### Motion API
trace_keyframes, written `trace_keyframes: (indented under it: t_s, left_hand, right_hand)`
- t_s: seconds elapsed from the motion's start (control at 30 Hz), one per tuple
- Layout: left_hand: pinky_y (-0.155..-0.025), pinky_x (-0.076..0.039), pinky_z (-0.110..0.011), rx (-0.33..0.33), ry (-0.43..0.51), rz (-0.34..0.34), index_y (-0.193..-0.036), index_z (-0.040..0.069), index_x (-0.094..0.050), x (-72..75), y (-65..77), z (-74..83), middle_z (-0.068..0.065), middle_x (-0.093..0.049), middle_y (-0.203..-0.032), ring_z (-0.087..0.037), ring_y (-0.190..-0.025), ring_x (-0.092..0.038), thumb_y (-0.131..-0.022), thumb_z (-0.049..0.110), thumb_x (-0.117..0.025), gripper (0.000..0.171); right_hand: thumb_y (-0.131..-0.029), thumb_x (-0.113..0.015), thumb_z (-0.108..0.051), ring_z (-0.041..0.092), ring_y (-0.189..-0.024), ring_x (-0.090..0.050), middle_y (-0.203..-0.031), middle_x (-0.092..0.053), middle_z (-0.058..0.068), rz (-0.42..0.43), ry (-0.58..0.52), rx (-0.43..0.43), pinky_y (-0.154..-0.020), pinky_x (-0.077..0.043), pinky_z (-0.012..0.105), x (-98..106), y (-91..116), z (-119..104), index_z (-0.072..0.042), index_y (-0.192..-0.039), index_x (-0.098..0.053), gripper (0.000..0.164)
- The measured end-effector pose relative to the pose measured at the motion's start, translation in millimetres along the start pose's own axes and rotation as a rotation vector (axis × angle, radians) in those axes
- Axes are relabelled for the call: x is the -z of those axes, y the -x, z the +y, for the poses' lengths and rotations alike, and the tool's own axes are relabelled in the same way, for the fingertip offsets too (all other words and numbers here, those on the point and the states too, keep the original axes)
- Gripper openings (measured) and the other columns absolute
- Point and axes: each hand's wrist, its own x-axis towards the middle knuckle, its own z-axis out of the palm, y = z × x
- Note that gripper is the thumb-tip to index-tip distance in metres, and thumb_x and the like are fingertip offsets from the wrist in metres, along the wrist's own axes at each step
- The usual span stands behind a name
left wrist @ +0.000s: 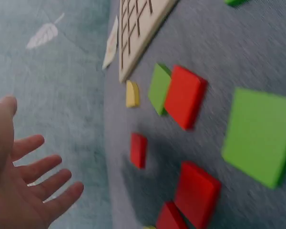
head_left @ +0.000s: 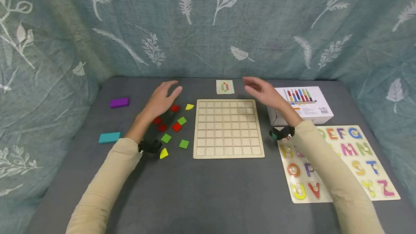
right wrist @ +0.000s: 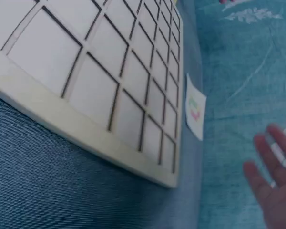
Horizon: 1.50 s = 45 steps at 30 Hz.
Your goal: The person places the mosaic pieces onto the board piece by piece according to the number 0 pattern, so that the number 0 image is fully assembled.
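My left hand (head_left: 161,98) hovers over the table's left side, fingers loosely extended and nothing in it. Below and beside it lie red square tiles (head_left: 177,127), green square tiles (head_left: 183,144) and yellow quarter-round tiles (head_left: 164,153). In the left wrist view the palm (left wrist: 19,195) is bare. My right hand (head_left: 264,91) is held above the far right corner of the wooden grid board (head_left: 229,129), also holding nothing; its spread fingers show in the right wrist view. A small pattern card (head_left: 225,87) with red and green squares lies behind the board, between the hands.
A white box (head_left: 303,104) picturing a bead counter stands at the right, behind an alphabet puzzle board (head_left: 344,176) that my right forearm partly covers. A purple block (head_left: 119,103) and a teal block (head_left: 109,137) lie far left. A patterned curtain (head_left: 201,46) hangs behind the table.
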Motion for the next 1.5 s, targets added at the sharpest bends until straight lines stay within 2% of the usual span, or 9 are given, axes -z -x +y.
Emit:
trace_keyframes:
  t_s: [0.07, 0.2, 0.4, 0.57, 0.73, 0.9, 1.07, 1.27, 1.5]
  left_hand:
    - [-0.11, -0.031, -0.058, 0.004, 0.014, 0.014, -0.149, 0.007, -0.036, 2.7, 1.7, -5.3, -0.02, -0.035, -0.152, -0.04, -0.139, -0.034, -0.103, 0.042, -0.042, 0.058]
    - [-0.105, -0.036, -0.058, 0.011, 0.004, 0.039, -0.146, 0.005, -0.04, 9.1, 5.4, -13.5, -0.023, -0.039, -0.147, -0.041, -0.133, -0.04, -0.103, 0.028, -0.046, 0.05]
    - [-0.105, -0.037, -0.059, 0.065, -0.014, 0.029, -0.148, 0.005, -0.036, 19.2, 12.2, -20.4, -0.022, -0.037, -0.15, -0.043, -0.135, -0.039, -0.103, 0.026, -0.045, 0.051]
    - [-0.101, -0.039, -0.06, 0.107, -0.079, -0.014, -0.147, 0.003, -0.038, 23.6, 22.1, -28.2, -0.025, -0.038, -0.147, -0.045, -0.131, -0.042, -0.103, 0.024, -0.046, 0.05]
    - [-0.09, -0.044, -0.057, 0.108, -0.151, -0.043, -0.141, 0.002, -0.047, 25.4, 32.3, -40.6, -0.026, -0.041, -0.144, -0.043, -0.121, -0.048, -0.102, 0.018, -0.046, 0.042]
    - [-0.077, -0.042, -0.046, 0.071, -0.168, -0.063, -0.137, 0.0, -0.051, 26.9, 38.9, -52.4, -0.026, -0.046, -0.138, -0.037, -0.105, -0.051, -0.102, 0.012, -0.045, 0.037]
    - [-0.077, -0.039, -0.043, 0.075, -0.175, -0.093, -0.137, -0.001, -0.051, 28.9, 42.8, -57.4, -0.026, -0.046, -0.138, -0.034, -0.1, -0.049, -0.102, 0.008, -0.042, 0.037]
    - [-0.071, -0.039, -0.04, 0.072, -0.186, -0.095, -0.136, -0.001, -0.052, 28.9, 43.7, -59.2, -0.026, -0.048, -0.137, -0.032, -0.094, -0.049, -0.101, 0.005, -0.042, 0.037]
    - [-0.072, -0.038, -0.04, 0.06, -0.197, -0.094, -0.135, -0.001, -0.053, 28.4, 41.6, -62.0, -0.026, -0.049, -0.135, -0.031, -0.089, -0.05, -0.101, 0.005, -0.042, 0.037]
  right_hand:
    - [-0.103, -0.048, -0.025, 0.034, -0.133, -0.046, -0.148, -0.045, 0.017, -0.005, -0.034, 0.019, -0.11, -0.037, 0.049, 0, 2, 3, -0.006, -0.146, -0.041, 0.047]
    - [-0.101, -0.052, -0.023, 0.031, -0.125, -0.053, -0.14, -0.053, 0.015, -0.009, 0.013, 0.047, -0.105, -0.04, 0.047, 0, 4, 8, -0.006, -0.141, -0.049, 0.043]
    - [-0.101, -0.052, -0.025, 0.03, -0.118, -0.055, -0.136, -0.056, 0.014, -0.003, 0.059, 0.038, -0.101, -0.042, 0.049, 1, 6, 16, -0.007, -0.139, -0.052, 0.042]
    - [-0.101, -0.053, -0.023, 0.027, -0.11, -0.058, -0.131, -0.06, 0.013, 0.012, 0.079, 0.03, -0.096, -0.045, 0.046, -4, 6, 25, -0.006, -0.135, -0.056, 0.038]
    - [-0.099, -0.057, -0.02, 0.028, -0.105, -0.061, -0.121, -0.064, 0.015, -0.043, 0.161, 0.102, -0.092, -0.049, 0.043, -8, 6, 30, -0.003, -0.13, -0.06, 0.035]
    - [-0.098, -0.058, -0.021, 0.029, -0.105, -0.062, -0.123, -0.063, 0.015, -0.08, 0.185, 0.1, -0.092, -0.049, 0.045, -9, 5, 29, -0.004, -0.131, -0.059, 0.037]
    - [-0.098, -0.059, -0.025, 0.026, -0.104, -0.063, -0.125, -0.063, 0.012, -0.137, 0.26, 0.103, -0.09, -0.051, 0.043, -9, 3, 27, -0.007, -0.13, -0.06, 0.038]
    - [-0.096, -0.061, -0.028, 0.021, -0.092, -0.063, -0.123, -0.064, 0.009, -0.193, 0.359, 0.121, -0.078, -0.05, 0.037, -11, 2, 25, -0.013, -0.126, -0.064, 0.034]
    - [-0.093, -0.063, -0.039, 0.017, -0.097, -0.063, -0.121, -0.064, 0.003, -0.277, 0.538, 0.093, -0.073, -0.048, 0.034, -14, 0, 24, -0.019, -0.124, -0.066, 0.037]
